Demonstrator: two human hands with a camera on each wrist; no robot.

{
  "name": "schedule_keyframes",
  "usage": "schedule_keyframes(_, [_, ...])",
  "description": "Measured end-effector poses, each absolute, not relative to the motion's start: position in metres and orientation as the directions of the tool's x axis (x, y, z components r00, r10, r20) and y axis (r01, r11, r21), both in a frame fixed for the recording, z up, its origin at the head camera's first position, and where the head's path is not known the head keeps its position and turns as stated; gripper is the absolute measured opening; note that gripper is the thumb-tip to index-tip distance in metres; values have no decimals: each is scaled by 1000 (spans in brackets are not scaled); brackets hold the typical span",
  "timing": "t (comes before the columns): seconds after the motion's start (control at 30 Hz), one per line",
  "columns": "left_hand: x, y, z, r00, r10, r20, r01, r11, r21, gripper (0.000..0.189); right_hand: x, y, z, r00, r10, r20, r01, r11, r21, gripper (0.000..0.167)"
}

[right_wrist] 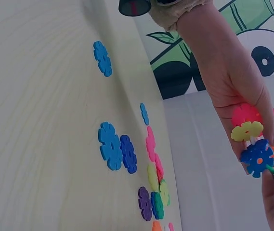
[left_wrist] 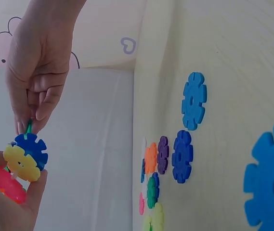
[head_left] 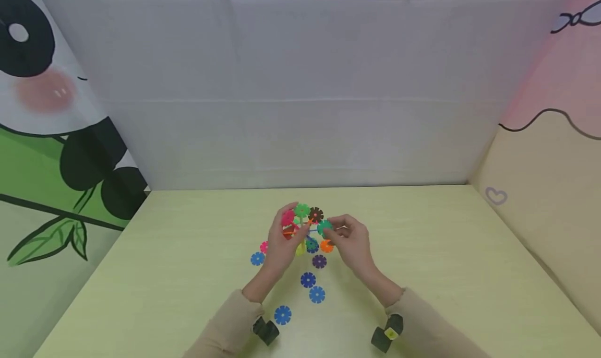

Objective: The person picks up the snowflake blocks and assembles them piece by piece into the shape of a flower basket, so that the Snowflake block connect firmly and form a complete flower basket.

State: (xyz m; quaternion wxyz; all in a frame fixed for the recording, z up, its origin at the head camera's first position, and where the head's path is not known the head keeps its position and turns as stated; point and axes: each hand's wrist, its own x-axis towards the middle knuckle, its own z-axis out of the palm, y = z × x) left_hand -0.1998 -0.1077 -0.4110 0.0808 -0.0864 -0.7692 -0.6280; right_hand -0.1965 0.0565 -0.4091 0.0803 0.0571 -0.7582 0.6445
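Observation:
Above the table, my left hand (head_left: 280, 249) grips a cluster of joined plastic snowflake discs (head_left: 301, 211). Pink, brown, green and orange pieces show in the head view; a yellow disc (left_wrist: 21, 163) and a blue disc (right_wrist: 258, 158) also belong to it. My right hand (head_left: 352, 243) pinches a green snowflake disc (head_left: 324, 227) between thumb and fingers at the cluster's right side. In the left wrist view, that green piece meets the blue disc edge-on; whether it is slotted in, I cannot tell. Fingers hide part of the cluster.
Loose discs lie on the table below and around the hands: a purple disc (head_left: 319, 261), an orange disc (head_left: 326, 246), a dark blue disc (head_left: 308, 279) and several lighter blue ones, including a near blue disc (head_left: 283, 315). A white wall panel (head_left: 300, 97) stands behind the table.

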Motion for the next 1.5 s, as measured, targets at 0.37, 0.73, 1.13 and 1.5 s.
schedule_keyframes(0.37, [-198, -103, -407, -959, 15, 283, 281, 172, 944, 57, -196, 48, -409, -961, 99, 258, -245, 121, -962, 22])
schedule_keyframes(0.73, [-197, -107, -417, -953, -19, 303, 298, 122, 947, 56, -195, 39, -404, -976, 102, 195, -184, 101, -978, 21])
schedule_keyframes(1.13, [-196, -109, -418, -964, 41, 263, 266, 130, 955, 62, -203, 48, -402, -983, 35, 178, -171, 155, -973, 23])
schedule_keyframes(1.5, [-203, -134, -414, -934, 356, 30, 124, 244, 962, 86, -233, 84, -409, -944, -216, 249, -306, 290, -907, 17])
